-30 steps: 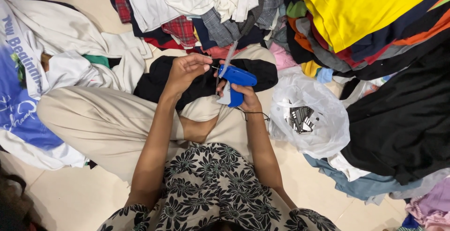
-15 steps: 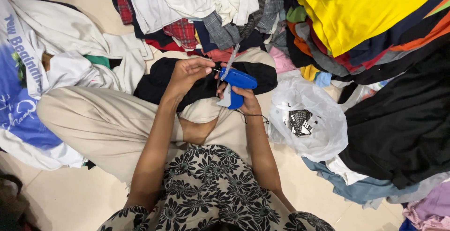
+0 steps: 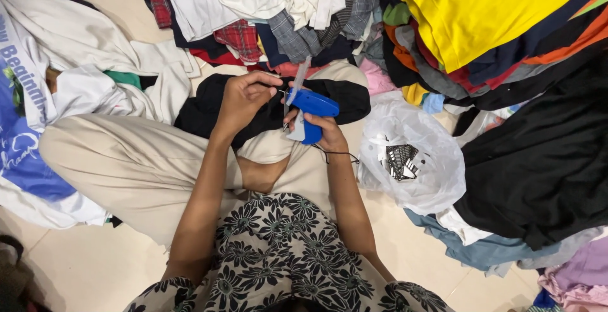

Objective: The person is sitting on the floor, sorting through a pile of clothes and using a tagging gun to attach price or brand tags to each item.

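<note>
I sit cross-legged on the floor in beige trousers. My right hand [image 3: 324, 131] grips a blue tagging gun [image 3: 311, 110] whose needle points left. My left hand [image 3: 242, 98] is just to the left of the needle, fingers curled and pinching at the gun's tip, over a black garment [image 3: 201, 112] that lies across my lap. A clear strip of plastic fasteners [image 3: 297, 82] sticks up from the top of the gun.
A white plastic bag [image 3: 411, 150] with black-and-white paper tags stands on the tiled floor at my right. Piles of clothes ring me: white and blue shirts [image 3: 57, 71] at left, checked and white ones ahead, yellow [image 3: 481, 14] and black [image 3: 544, 153] at right.
My left hand has drawn closer to the gun's needle and its fingers have curled in. The right hand with the gun has barely shifted.
</note>
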